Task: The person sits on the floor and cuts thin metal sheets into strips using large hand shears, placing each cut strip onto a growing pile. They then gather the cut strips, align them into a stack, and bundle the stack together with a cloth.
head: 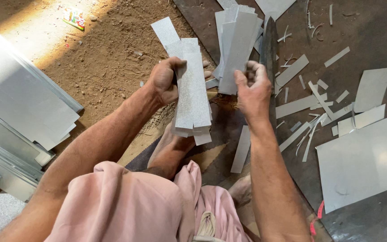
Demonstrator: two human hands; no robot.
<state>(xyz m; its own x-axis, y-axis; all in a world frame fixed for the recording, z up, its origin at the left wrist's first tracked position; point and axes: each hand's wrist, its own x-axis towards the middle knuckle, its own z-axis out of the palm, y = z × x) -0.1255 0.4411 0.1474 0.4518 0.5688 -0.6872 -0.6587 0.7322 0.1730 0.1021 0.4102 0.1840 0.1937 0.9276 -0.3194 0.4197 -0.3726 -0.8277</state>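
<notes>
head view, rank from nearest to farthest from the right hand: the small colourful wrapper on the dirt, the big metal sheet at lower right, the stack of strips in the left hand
From the right hand:
1. stack of strips, just to its left, gripped by the left hand.
2. big metal sheet, on the floor at lower right.
3. colourful wrapper, far off at upper left on the dirt.

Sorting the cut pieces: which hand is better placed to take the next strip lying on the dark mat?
Probably the right hand: it holds only one grey metal strip bundle near the loose grey strips; the left hand grips a thick stack of rectangular metal strips.
</notes>
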